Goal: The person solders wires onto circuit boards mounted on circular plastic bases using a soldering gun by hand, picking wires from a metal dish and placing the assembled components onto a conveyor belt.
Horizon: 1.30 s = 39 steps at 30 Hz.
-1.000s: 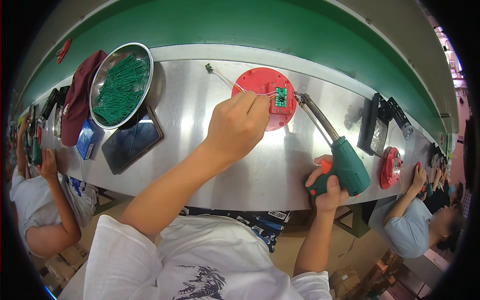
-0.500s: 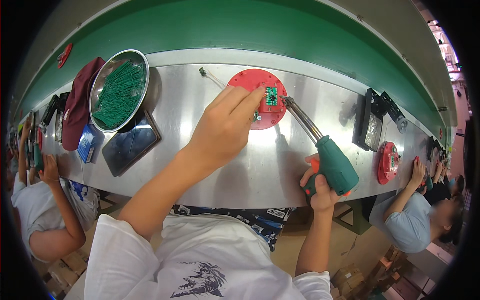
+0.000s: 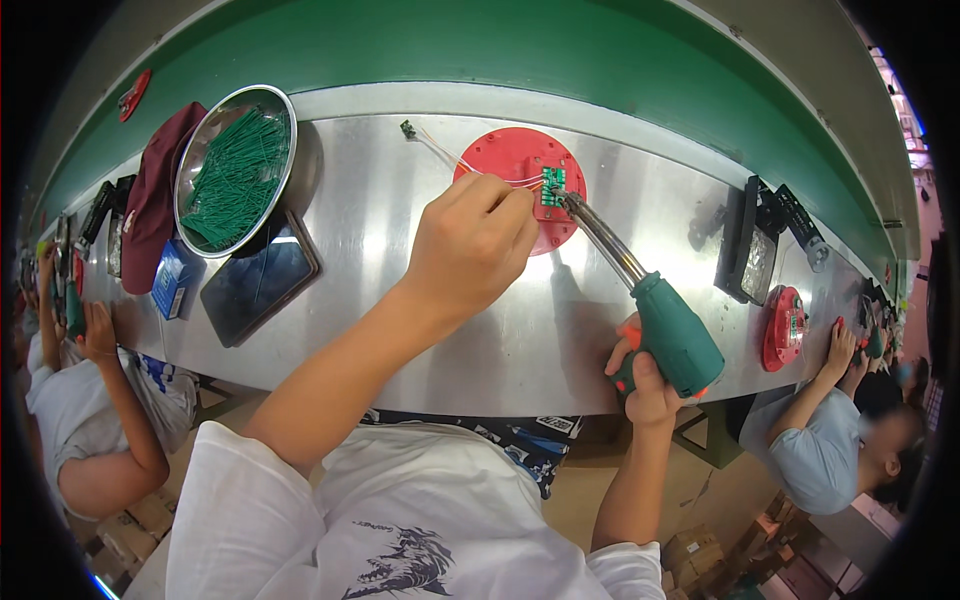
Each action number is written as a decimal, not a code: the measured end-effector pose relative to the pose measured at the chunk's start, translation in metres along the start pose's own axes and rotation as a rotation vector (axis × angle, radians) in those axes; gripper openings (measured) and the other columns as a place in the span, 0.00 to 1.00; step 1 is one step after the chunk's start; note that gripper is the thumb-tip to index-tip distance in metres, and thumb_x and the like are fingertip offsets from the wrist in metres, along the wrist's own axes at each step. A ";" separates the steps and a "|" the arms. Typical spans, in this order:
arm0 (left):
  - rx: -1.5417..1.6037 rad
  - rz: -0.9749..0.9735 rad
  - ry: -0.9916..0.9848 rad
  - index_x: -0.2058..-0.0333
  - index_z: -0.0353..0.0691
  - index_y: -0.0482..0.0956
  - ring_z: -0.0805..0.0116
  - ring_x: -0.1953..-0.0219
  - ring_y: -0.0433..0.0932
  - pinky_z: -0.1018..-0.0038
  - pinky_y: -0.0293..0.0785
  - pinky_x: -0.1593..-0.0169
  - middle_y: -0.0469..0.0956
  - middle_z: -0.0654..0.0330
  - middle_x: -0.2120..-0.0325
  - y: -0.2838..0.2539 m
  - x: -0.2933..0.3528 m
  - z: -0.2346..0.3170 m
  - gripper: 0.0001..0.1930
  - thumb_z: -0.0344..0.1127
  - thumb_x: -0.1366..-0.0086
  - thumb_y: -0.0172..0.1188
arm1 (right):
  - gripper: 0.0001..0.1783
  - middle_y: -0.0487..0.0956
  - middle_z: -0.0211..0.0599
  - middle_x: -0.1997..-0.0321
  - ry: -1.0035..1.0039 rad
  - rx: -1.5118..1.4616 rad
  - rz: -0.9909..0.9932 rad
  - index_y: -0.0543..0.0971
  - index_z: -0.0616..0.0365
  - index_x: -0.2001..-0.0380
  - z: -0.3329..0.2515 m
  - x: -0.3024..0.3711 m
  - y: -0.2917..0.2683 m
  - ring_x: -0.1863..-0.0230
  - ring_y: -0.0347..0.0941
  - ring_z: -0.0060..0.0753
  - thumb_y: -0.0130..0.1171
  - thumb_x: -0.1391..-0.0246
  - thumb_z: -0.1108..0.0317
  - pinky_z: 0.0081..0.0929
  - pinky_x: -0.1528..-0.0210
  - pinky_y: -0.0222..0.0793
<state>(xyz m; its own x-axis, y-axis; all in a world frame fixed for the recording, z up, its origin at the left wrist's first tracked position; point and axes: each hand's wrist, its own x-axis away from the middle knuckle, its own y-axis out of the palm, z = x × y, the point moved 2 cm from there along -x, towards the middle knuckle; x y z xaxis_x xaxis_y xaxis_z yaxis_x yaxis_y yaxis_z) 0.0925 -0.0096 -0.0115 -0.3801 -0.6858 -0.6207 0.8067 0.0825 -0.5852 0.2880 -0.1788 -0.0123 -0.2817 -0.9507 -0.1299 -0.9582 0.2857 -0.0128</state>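
Note:
A round red plastic disc (image 3: 500, 150) lies on the steel bench, with a small green circuit board (image 3: 552, 180) on its right part. My right hand (image 3: 648, 385) grips a green soldering gun (image 3: 680, 335) with orange parts. Its metal tip touches the face of the board, or nearly so. My left hand (image 3: 475, 240) is closed in a pinch over the disc, its fingertips just left of the board on a thin wire, mostly hidden. White and orange wires (image 3: 450, 152) stretch from a tiny green board (image 3: 408, 130) past my knuckles to the circuit board.
Left of me stand a metal bowl (image 3: 288, 170) of green wires, a dark tablet (image 3: 250, 290), a blue box (image 3: 172, 283) and a maroon cap (image 3: 150, 220). On the right are a black holder (image 3: 742, 245) and another red disc (image 3: 783, 330). Co-workers sit on both sides.
The soldering gun's tip has gone from the board's right edge onto its face. My left hand has turned and drawn a little lower, and the white wires now show across the disc.

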 end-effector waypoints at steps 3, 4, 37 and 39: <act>-0.015 0.004 -0.004 0.71 0.34 0.80 0.58 0.74 0.76 0.65 0.73 0.70 0.77 0.56 0.74 0.001 0.000 0.000 0.06 0.21 0.49 0.65 | 0.18 0.82 0.47 0.56 -0.026 -0.026 0.008 0.77 0.70 0.48 0.000 -0.001 0.004 0.76 0.75 0.29 0.58 0.41 0.74 0.27 0.74 0.69; -0.027 0.013 -0.004 0.71 0.34 0.80 0.58 0.74 0.76 0.66 0.73 0.70 0.77 0.56 0.75 0.001 0.000 0.000 0.06 0.21 0.50 0.65 | 0.18 0.82 0.47 0.56 -0.022 -0.025 0.006 0.77 0.70 0.48 0.001 -0.001 0.003 0.76 0.75 0.29 0.58 0.41 0.74 0.27 0.74 0.69; -0.033 0.067 0.088 0.74 0.35 0.78 0.61 0.77 0.74 0.68 0.73 0.74 0.72 0.57 0.79 0.006 -0.003 -0.002 0.03 0.24 0.47 0.63 | 0.23 0.77 0.55 0.61 -0.094 -0.212 0.340 0.71 0.74 0.53 0.000 -0.017 -0.006 0.84 0.73 0.34 0.52 0.36 0.58 0.29 0.85 0.70; -0.019 0.068 0.049 0.71 0.35 0.79 0.59 0.73 0.75 0.67 0.74 0.71 0.74 0.56 0.76 -0.002 0.000 -0.001 0.05 0.26 0.48 0.65 | 0.23 0.77 0.55 0.61 -0.109 -0.232 0.344 0.71 0.73 0.52 0.001 -0.019 -0.002 0.84 0.73 0.34 0.51 0.36 0.59 0.30 0.85 0.70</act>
<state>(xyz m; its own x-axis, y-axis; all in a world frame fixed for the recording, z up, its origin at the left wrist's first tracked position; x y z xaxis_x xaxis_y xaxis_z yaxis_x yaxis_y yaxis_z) 0.0908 -0.0089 -0.0109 -0.3470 -0.6423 -0.6834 0.8226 0.1415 -0.5507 0.2956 -0.1618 -0.0110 -0.5918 -0.7829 -0.1921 -0.7986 0.5370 0.2718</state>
